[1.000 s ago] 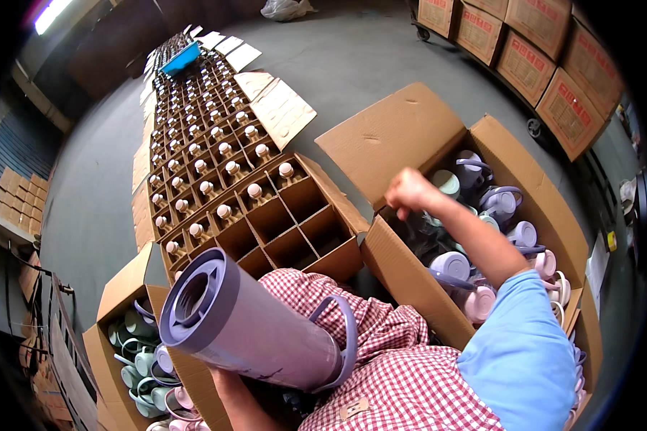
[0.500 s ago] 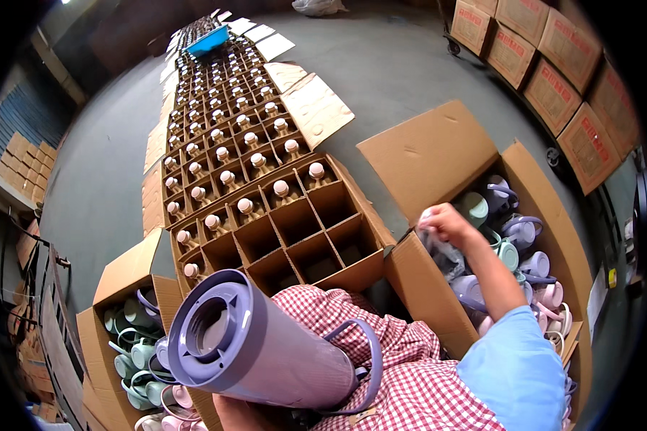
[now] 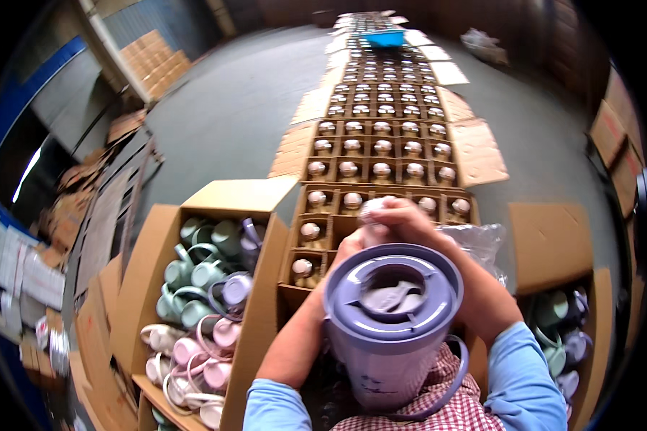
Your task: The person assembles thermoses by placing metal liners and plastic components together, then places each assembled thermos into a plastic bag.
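A lavender vacuum-flask casing (image 3: 394,359) stands bottom ring up on my lap between my forearms. Its handle loops out at the lower right, and something pale shows inside the round opening. Just beyond the casing my two hands meet over the divided carton. My left hand (image 3: 354,246) is partly hidden by the casing, its fingers closed against a small whitish thing (image 3: 372,210). From the other side my right hand (image 3: 408,220) closes round the same thing, whose kind I cannot make out. Crumpled clear plastic (image 3: 478,244) spreads beyond my right forearm; whether it is held does not show.
Divided cartons of pale-capped bottles (image 3: 382,149) run away in a long row, a blue tray (image 3: 384,39) on top. An open carton (image 3: 266,280) of green, purple and pink flask parts stands left; another carton (image 3: 595,337) stands right. Stacked boxes (image 3: 615,136) stand at far right.
My right hand has come from the right carton to the middle and met my left hand. The casing has turned more upright. The view has swung left.
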Motion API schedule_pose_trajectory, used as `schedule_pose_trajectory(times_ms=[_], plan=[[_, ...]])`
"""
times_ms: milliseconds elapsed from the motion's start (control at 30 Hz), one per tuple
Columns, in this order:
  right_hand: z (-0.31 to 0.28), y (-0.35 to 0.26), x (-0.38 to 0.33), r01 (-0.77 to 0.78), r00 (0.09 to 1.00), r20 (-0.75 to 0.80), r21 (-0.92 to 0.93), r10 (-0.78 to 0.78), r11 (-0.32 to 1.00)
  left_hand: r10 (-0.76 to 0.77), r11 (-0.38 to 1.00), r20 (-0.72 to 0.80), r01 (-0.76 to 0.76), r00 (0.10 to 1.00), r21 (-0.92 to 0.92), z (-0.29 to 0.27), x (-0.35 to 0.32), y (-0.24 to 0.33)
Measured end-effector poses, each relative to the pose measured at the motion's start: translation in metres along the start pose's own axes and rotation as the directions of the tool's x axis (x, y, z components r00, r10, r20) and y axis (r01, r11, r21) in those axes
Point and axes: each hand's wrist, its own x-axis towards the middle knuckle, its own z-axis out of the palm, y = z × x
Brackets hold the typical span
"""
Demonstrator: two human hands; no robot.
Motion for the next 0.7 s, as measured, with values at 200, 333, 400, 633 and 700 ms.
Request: schedule_pose_trajectory(times_ms=[200,333,400,633,700], plan=[[-0.020,-0.042,-0.036,0.008,0.990,-0.131,-0.329,-0.054,0.944,0.702,0.260,-0.329,0.203,0.632,0.944,-0.052,-0.030,0.009],[0.011,-0.041,-0.094,0.594,0.801,0.355,-0.374,-0.481,0.712,0.963,-0.009,0.056,-0.176,0.263,0.984,-0.036,-0.101,0.053],[0.002,-0.034,-0.113,0.800,0.588,0.523,-0.262,-0.617,0.540,0.976,-0.025,0.055,-0.145,0.211,0.989,-0.013,-0.133,0.047],[0.025,0.008,-0.182,0.505,0.150,0.563,-0.750,-0.813,-0.427,0.946,0.253,-0.137,-0.402,0.294,0.880,0.016,-0.138,0.008],[0.028,0.015,-0.195,0.366,0.140,0.556,-0.798,-0.819,-0.479,0.945,0.277,-0.155,-0.454,0.289,0.847,0.019,-0.131,0.003]])
